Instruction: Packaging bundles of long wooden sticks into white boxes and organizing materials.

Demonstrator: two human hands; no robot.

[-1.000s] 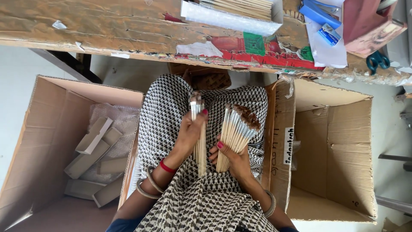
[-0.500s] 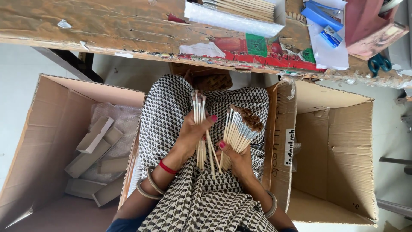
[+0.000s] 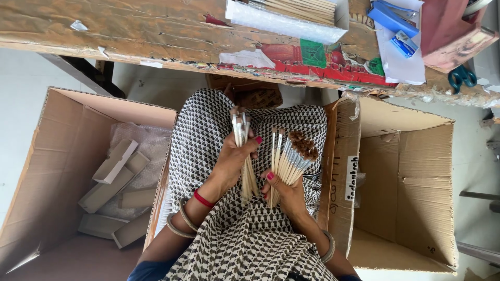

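Observation:
My left hand (image 3: 233, 163) grips a small bundle of wooden-handled paintbrushes (image 3: 240, 130), held upright over my lap. My right hand (image 3: 284, 195) holds a larger, fanned bundle of paintbrushes (image 3: 292, 156) with brown bristle tips, just right of the first bundle. Both hands hover above the black-and-white patterned cloth (image 3: 208, 130) on my lap. Bangles sit on both wrists.
An open cardboard box (image 3: 62, 135) on the left holds several small flat packets (image 3: 112, 171) on bubble wrap. Another open cardboard box (image 3: 411, 192) stands at right. A worn table (image 3: 130, 31) above carries a tray of brushes (image 3: 291, 15), a blue stapler (image 3: 388, 18) and scissors (image 3: 461, 78).
The left hand's bundle has grown slightly and shifted a little; the right hand's fan of brushes has stayed close beside it.

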